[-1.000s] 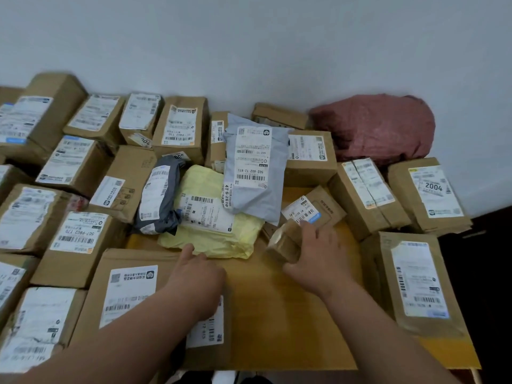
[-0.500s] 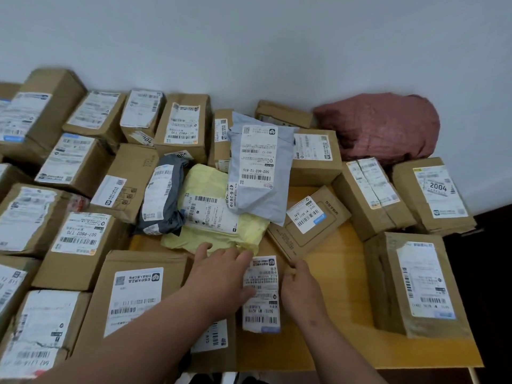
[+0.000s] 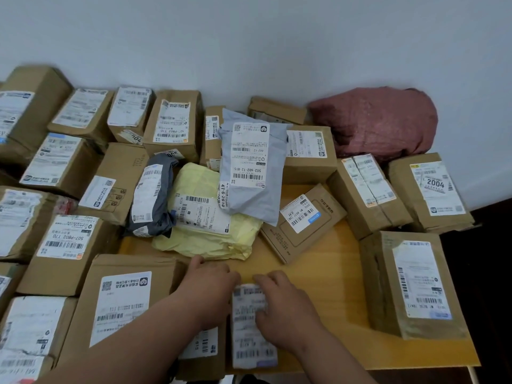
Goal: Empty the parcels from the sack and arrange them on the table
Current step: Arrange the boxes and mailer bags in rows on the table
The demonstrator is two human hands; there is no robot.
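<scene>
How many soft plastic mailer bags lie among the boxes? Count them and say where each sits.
3: the dark grey bag left of centre, the yellow bag beside it, and the light grey bag overlapping the yellow one. Boxes may hide others.
</scene>
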